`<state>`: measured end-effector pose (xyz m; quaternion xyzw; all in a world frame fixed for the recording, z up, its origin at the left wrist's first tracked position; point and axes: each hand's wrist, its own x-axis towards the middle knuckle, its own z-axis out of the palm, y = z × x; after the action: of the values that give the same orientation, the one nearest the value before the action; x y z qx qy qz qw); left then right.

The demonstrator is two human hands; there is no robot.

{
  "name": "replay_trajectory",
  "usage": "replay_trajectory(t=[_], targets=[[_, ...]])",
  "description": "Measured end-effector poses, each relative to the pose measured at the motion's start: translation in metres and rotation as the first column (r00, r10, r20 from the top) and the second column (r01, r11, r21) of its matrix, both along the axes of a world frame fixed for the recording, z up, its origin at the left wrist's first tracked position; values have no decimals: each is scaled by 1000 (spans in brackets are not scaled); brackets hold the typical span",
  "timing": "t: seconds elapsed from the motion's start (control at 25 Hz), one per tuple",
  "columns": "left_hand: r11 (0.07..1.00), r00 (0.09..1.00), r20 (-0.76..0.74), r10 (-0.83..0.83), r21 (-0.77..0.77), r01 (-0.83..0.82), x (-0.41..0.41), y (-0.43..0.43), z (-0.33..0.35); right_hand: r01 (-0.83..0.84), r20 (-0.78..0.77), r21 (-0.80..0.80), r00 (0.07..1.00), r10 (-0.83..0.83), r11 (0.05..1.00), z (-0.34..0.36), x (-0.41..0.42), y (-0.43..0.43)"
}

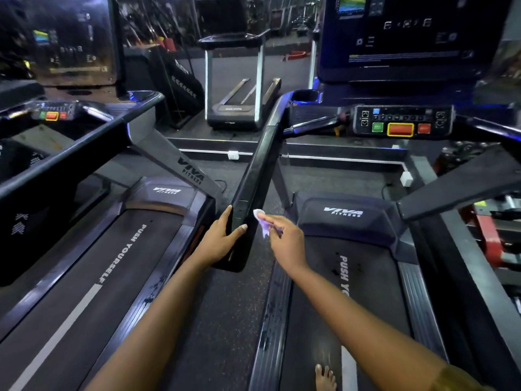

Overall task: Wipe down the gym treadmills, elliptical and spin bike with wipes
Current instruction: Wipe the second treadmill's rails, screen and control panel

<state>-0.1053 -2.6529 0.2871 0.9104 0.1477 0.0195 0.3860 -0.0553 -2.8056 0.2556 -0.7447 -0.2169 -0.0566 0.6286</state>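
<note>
treadmills: 3 in view. The right treadmill [344, 218] is underfoot, the left treadmill [112, 249] is beside it, and a far treadmill [235, 108] sits past a floor step, facing this way.
belts: 2 near ones, each printed "PUSH YOURSELF". Both hoods read "VIVA FITNESS".
screens: 2 lit, right screen [408, 38] and left screen [70, 43]. Both are blurred, text unreadable.
control panels: 2, right panel [400, 122] and left panel [55, 111]. Each has a green button, a yellow-framed red button and a small red button.
hands: 2, bare.
left hand [222, 238]: fingers and thumb curled round the near end of the handrail [259, 167], gripping it.
right hand [284, 238]: closed in a pinch on the wipe, just right of the rail end.
wipe [260, 220]: 1. It is small, white and crumpled, tinted purple by the light. Its bunched top end sits against the handrail's right face, just beside the left thumb.
handrail: black, the right treadmill's left rail, sloping up to a cup holder [306, 95].
foot [325, 376]: 1, bare, on the right belt.
floor strip [225, 320]: dark, speckled, between the two near treadmills.
</note>
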Motion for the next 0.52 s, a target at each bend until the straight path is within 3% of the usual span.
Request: replay_trajectory(t=[0.28, 0.52], targets=[[970, 977, 131, -170, 198, 142, 39, -16, 29, 106, -61, -50, 992, -109, 993, 22, 44, -40], [841, 891, 20, -453, 341, 420, 138, -63, 25, 229, -27, -135, 972, -235, 964, 24, 116, -100]])
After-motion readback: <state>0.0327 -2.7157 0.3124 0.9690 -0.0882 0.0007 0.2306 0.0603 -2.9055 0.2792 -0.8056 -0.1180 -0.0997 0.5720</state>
